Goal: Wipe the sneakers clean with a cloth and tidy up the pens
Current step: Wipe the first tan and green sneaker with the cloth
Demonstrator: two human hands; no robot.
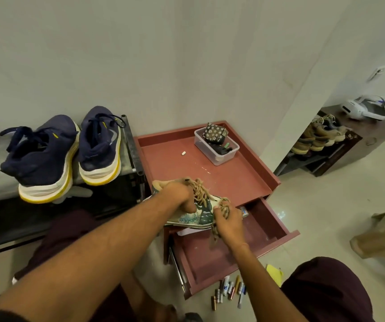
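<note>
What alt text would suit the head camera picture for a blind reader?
A person's left hand grips a green patterned canvas sneaker while the right hand holds its tan laces above an open red metal drawer. Navy sneakers sit left; pens lie on the floor.

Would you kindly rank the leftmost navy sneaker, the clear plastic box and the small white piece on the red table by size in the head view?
Largest: leftmost navy sneaker.
Then clear plastic box, though it sits farther away.
Smallest: small white piece.
</note>
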